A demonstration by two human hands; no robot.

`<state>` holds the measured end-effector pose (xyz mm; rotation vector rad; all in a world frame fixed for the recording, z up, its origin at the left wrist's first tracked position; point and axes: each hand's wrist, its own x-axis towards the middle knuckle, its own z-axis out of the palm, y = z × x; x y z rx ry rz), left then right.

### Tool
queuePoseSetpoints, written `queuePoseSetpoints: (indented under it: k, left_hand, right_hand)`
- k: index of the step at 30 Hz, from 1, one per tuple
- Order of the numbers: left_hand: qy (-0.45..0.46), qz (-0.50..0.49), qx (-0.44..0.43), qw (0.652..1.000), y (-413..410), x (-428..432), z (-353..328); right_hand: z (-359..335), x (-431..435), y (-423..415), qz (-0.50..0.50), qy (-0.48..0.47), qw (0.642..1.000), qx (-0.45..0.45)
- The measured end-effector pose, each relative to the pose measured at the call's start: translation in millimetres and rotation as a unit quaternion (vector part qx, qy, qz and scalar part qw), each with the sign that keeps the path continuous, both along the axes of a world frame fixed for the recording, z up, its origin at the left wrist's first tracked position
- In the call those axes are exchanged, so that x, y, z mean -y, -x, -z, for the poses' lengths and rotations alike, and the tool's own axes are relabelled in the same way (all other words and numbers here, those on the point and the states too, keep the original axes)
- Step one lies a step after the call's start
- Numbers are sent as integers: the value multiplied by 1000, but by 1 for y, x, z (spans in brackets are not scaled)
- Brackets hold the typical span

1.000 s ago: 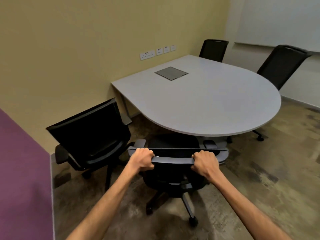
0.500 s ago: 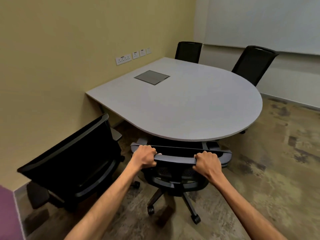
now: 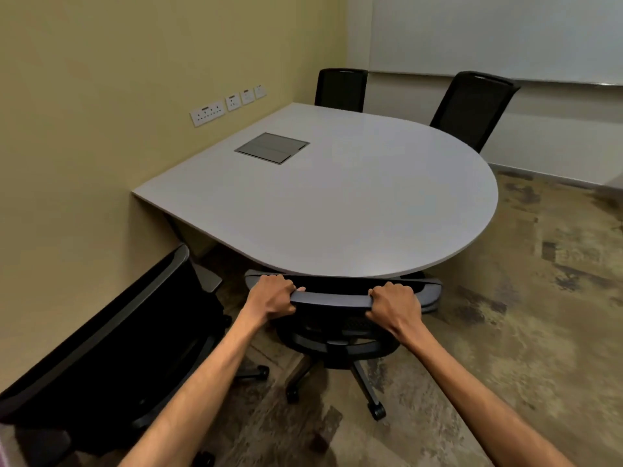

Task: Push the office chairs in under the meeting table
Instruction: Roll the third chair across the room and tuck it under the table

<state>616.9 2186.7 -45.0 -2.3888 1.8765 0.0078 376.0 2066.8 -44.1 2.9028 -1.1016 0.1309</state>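
The person's left hand (image 3: 271, 295) and right hand (image 3: 395, 306) are both clamped around the grey top rail of a black mesh office chair (image 3: 337, 323), whose seat sits tucked beneath the rounded near edge of the grey meeting table (image 3: 354, 210). A second black chair (image 3: 111, 345) stands out on the floor to the left, near the yellow wall (image 3: 101, 96). Two more chairs (image 3: 472, 107) stand at the far side. Open mottled floor (image 3: 522, 315) lies to the right.

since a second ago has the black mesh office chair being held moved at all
Yes. The black mesh office chair has rolled forward, toward the grey rounded meeting table: its seat and armrests now sit under the table's edge.
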Motion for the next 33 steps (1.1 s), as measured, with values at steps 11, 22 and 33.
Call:
queuePoseSetpoints:
  k: [11,22,33]
  left_hand:
    - [-12,14,31,999,-32,-1,9]
    - [32,36,25,999,-40,28,23]
    - [29,14,1,999,-88,86,11]
  right_hand:
    - [0,-14,-19,-6,-17,1000,-6]
    - [0,19,-22,2,-28,1000,5]
    - [-3,69,-72,15,-26,1000,8]
